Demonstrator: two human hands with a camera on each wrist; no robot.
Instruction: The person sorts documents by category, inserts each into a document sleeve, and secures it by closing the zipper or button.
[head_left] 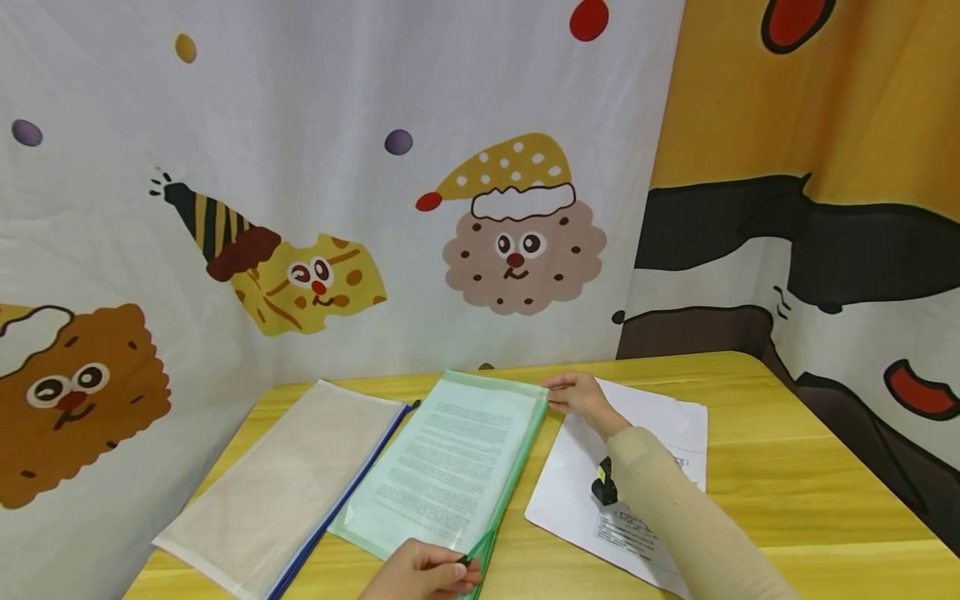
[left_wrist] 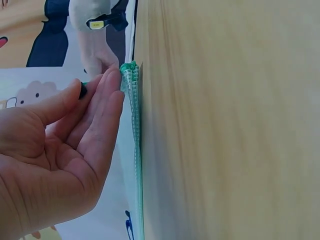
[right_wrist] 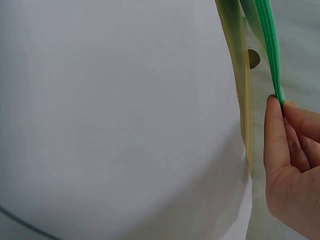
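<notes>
The left hand (head_left: 429, 572) pinches the black zipper pull (head_left: 463, 561) of a green zip pouch (head_left: 450, 467), the right hand (head_left: 581, 398) its far corner, on the table (head_left: 810, 483) beside white papers (head_left: 566, 483).

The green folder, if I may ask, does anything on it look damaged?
Nothing stands out: the green folder shows no visible tear, and the printed sheet inside shows no obvious crease.

Print on the sheet (head_left: 446, 462) in the green folder (head_left: 519, 467) and on white papers (head_left: 567, 479) (too small) is unreadable.
</notes>
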